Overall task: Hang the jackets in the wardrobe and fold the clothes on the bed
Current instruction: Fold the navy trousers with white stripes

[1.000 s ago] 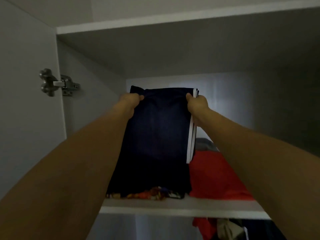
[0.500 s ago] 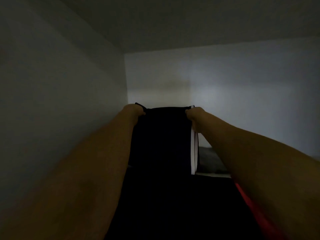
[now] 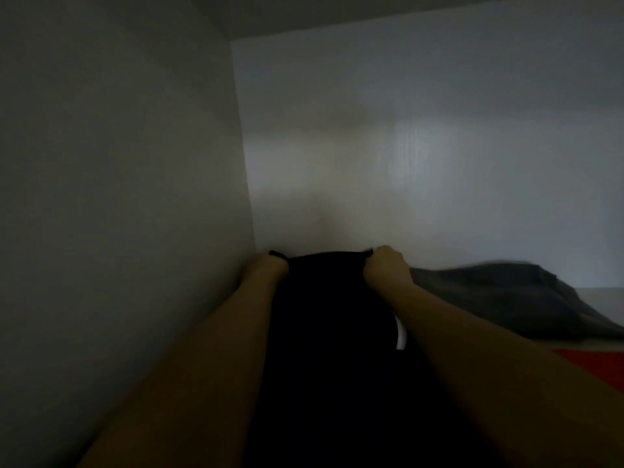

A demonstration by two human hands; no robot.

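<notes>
Both hands, left hand [image 3: 270, 266] and right hand [image 3: 385, 266], clutch the folded dark garment's [image 3: 332, 319] far corners at lower centre; releasing unevenly could rumple it against the grey folded cloth [image 3: 513, 295].

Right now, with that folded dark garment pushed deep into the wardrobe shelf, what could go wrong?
1. The left hand is squeezed against the white side wall, so knuckles may scrape as it withdraws.
2. The right hand sits beside the grey folded cloth; pulling out might drag it askew.
3. Both hands grip the dark folded garment with the white stripe; letting go unevenly could undo the fold.
</notes>
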